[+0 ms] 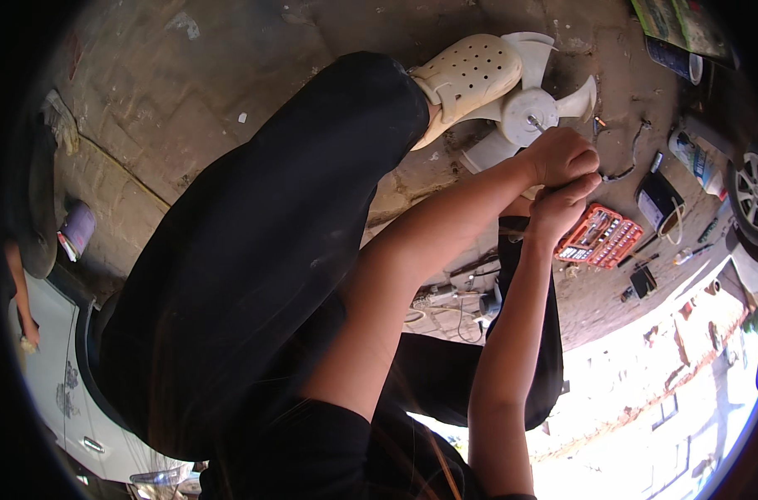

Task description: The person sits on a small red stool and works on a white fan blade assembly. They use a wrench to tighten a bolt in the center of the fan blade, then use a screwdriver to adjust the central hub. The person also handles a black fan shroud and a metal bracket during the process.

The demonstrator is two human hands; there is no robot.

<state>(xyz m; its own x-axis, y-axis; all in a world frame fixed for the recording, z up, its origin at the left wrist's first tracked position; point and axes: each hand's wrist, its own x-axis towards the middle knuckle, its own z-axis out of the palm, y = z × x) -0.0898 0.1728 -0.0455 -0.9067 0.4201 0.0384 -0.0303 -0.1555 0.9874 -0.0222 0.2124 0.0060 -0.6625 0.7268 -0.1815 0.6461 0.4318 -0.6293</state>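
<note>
A white plastic fan impeller (521,111) lies on the paved ground, its hub facing up. A beige clog (473,69) on my foot covers part of its blades. From the hub's centre a thin metal rod (535,123) runs up towards my left hand (563,155), which is closed in a fist around its end. My right hand (559,209) is pressed against the underside of that fist, fingers curled and thumb along the top. What lies inside the right hand is hidden. Beside it an orange socket set case (598,236) lies open with bits and sockets inside.
A dark cable (632,153) curls beyond my hands. Farther right are an open dark container (659,200), a black box (643,281) and a car wheel (751,187). At left are a purple can (77,222), a white car door (47,375) and another person's hand (30,334).
</note>
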